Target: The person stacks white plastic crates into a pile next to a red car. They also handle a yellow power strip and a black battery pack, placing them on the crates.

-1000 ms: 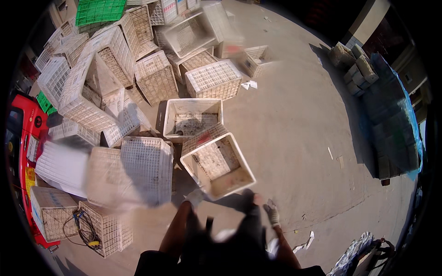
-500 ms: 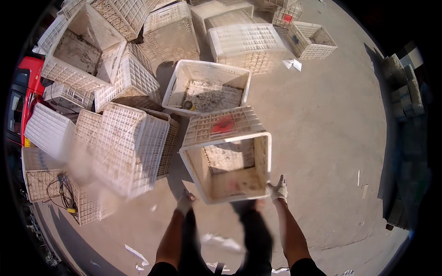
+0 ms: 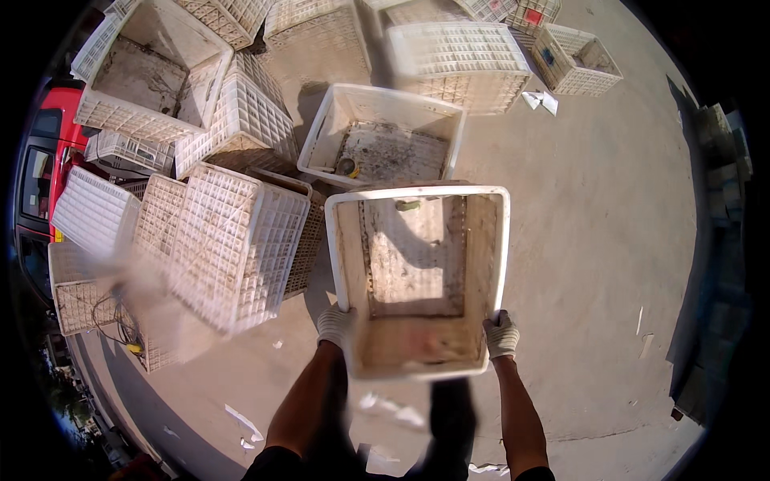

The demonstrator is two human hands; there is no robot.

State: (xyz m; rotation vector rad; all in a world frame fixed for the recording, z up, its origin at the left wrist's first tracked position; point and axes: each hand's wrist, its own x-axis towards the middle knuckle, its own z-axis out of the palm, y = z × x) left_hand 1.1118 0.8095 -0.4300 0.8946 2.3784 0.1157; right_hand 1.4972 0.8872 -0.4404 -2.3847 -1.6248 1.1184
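Note:
Between my hands is a dirty white plastic crate (image 3: pixel 415 365), its opening turned up toward me. Dark stains and a small green scrap (image 3: pixel 407 205) show on its inside. My left hand (image 3: pixel 334 326), in a pale knit glove, is closed on the crate's left side near the rim. On the right side my gloved right hand (image 3: pixel 501 334) grips the rim, with the fingers wrapped at the edge. Just beyond the held crate lies another open white crate (image 3: pixel 383 103) with dirt and a small yellow-rimmed round object (image 3: pixel 347 167) in it.
Several white crates, among them an overturned one (image 3: pixel 233 232), are heaped at the left and far side. A red vehicle (image 3: pixel 60 120) stands behind them. Stacked containers (image 3: pixel 722 176) line the right edge. Paper scraps (image 3: pixel 540 102) lie on the concrete ground (image 3: pixel 577 264).
The crate has tipped so that its opening faces up more, and its red-marked side is out of sight. My left hand has come up onto its left side; my right hand now grips the rim.

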